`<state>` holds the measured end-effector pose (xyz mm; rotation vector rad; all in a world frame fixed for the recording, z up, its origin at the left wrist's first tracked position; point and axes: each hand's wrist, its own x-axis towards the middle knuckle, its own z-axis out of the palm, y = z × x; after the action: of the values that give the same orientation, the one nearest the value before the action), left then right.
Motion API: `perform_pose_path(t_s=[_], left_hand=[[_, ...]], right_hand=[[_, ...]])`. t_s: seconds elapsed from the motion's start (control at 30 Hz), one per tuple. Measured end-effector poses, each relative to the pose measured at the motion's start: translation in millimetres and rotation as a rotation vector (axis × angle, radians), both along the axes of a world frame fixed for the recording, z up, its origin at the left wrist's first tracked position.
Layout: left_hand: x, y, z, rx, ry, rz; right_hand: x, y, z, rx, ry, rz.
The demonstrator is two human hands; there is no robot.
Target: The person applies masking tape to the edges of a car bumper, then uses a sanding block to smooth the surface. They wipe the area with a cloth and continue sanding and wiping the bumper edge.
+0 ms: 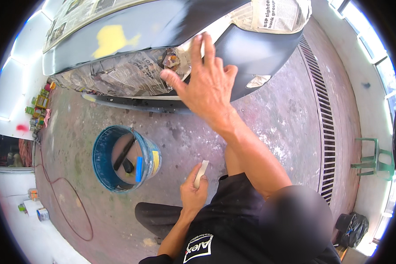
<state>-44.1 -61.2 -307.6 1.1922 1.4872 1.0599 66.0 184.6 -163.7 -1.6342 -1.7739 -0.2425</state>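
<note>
My right hand (212, 86) reaches forward over the grey-primed car front, back of the hand up and fingers spread. Its fingertips lie on a pale strip of the body (220, 29), near the edge of the dark bumper corner (255, 53). Left of it, crumpled newspaper masking (127, 72) covers an opening below a panel with a yellow filler patch (112, 39). Close to my body, my left hand (193, 193) is closed on a pale, folded strip (201, 174). Whether the strip is sandpaper I cannot make out.
A blue bucket (102, 136) with cloudy water and dark tools stands on the stained floor, a bright blue piece at its rim. A hose (75, 193) lies at left. Tins (40, 103) line the left wall. At right are a floor grate (323, 114) and green chair (369, 160).
</note>
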Motion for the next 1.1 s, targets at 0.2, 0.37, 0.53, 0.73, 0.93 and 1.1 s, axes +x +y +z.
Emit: perform_pose_path(t_s=[0.2,0.37,0.53,0.73,0.93,1.1], left_hand=[[-22,14,26,0.09,-0.25,0.036],[-30,69,90,0.362,-0.256,-0.117],[-24,96,109,0.506,-0.185,-0.171],[-23,110,114,0.421,-0.108,-0.115],[-20,139,125,0.091,-0.326,-0.153],[13,90,104,1.054,0.401,0.1]], right_hand=[[14,-47,-1,-0.196,0.251,0.24],[59,-75,12,-1.059,0.906,0.539],[72,-65,25,-0.991,1.0,0.71],[65,-73,43,-0.685,0.688,0.668],[45,-77,40,0.072,-0.086,0.726],[39,-42,29,-0.173,0.593,0.205]])
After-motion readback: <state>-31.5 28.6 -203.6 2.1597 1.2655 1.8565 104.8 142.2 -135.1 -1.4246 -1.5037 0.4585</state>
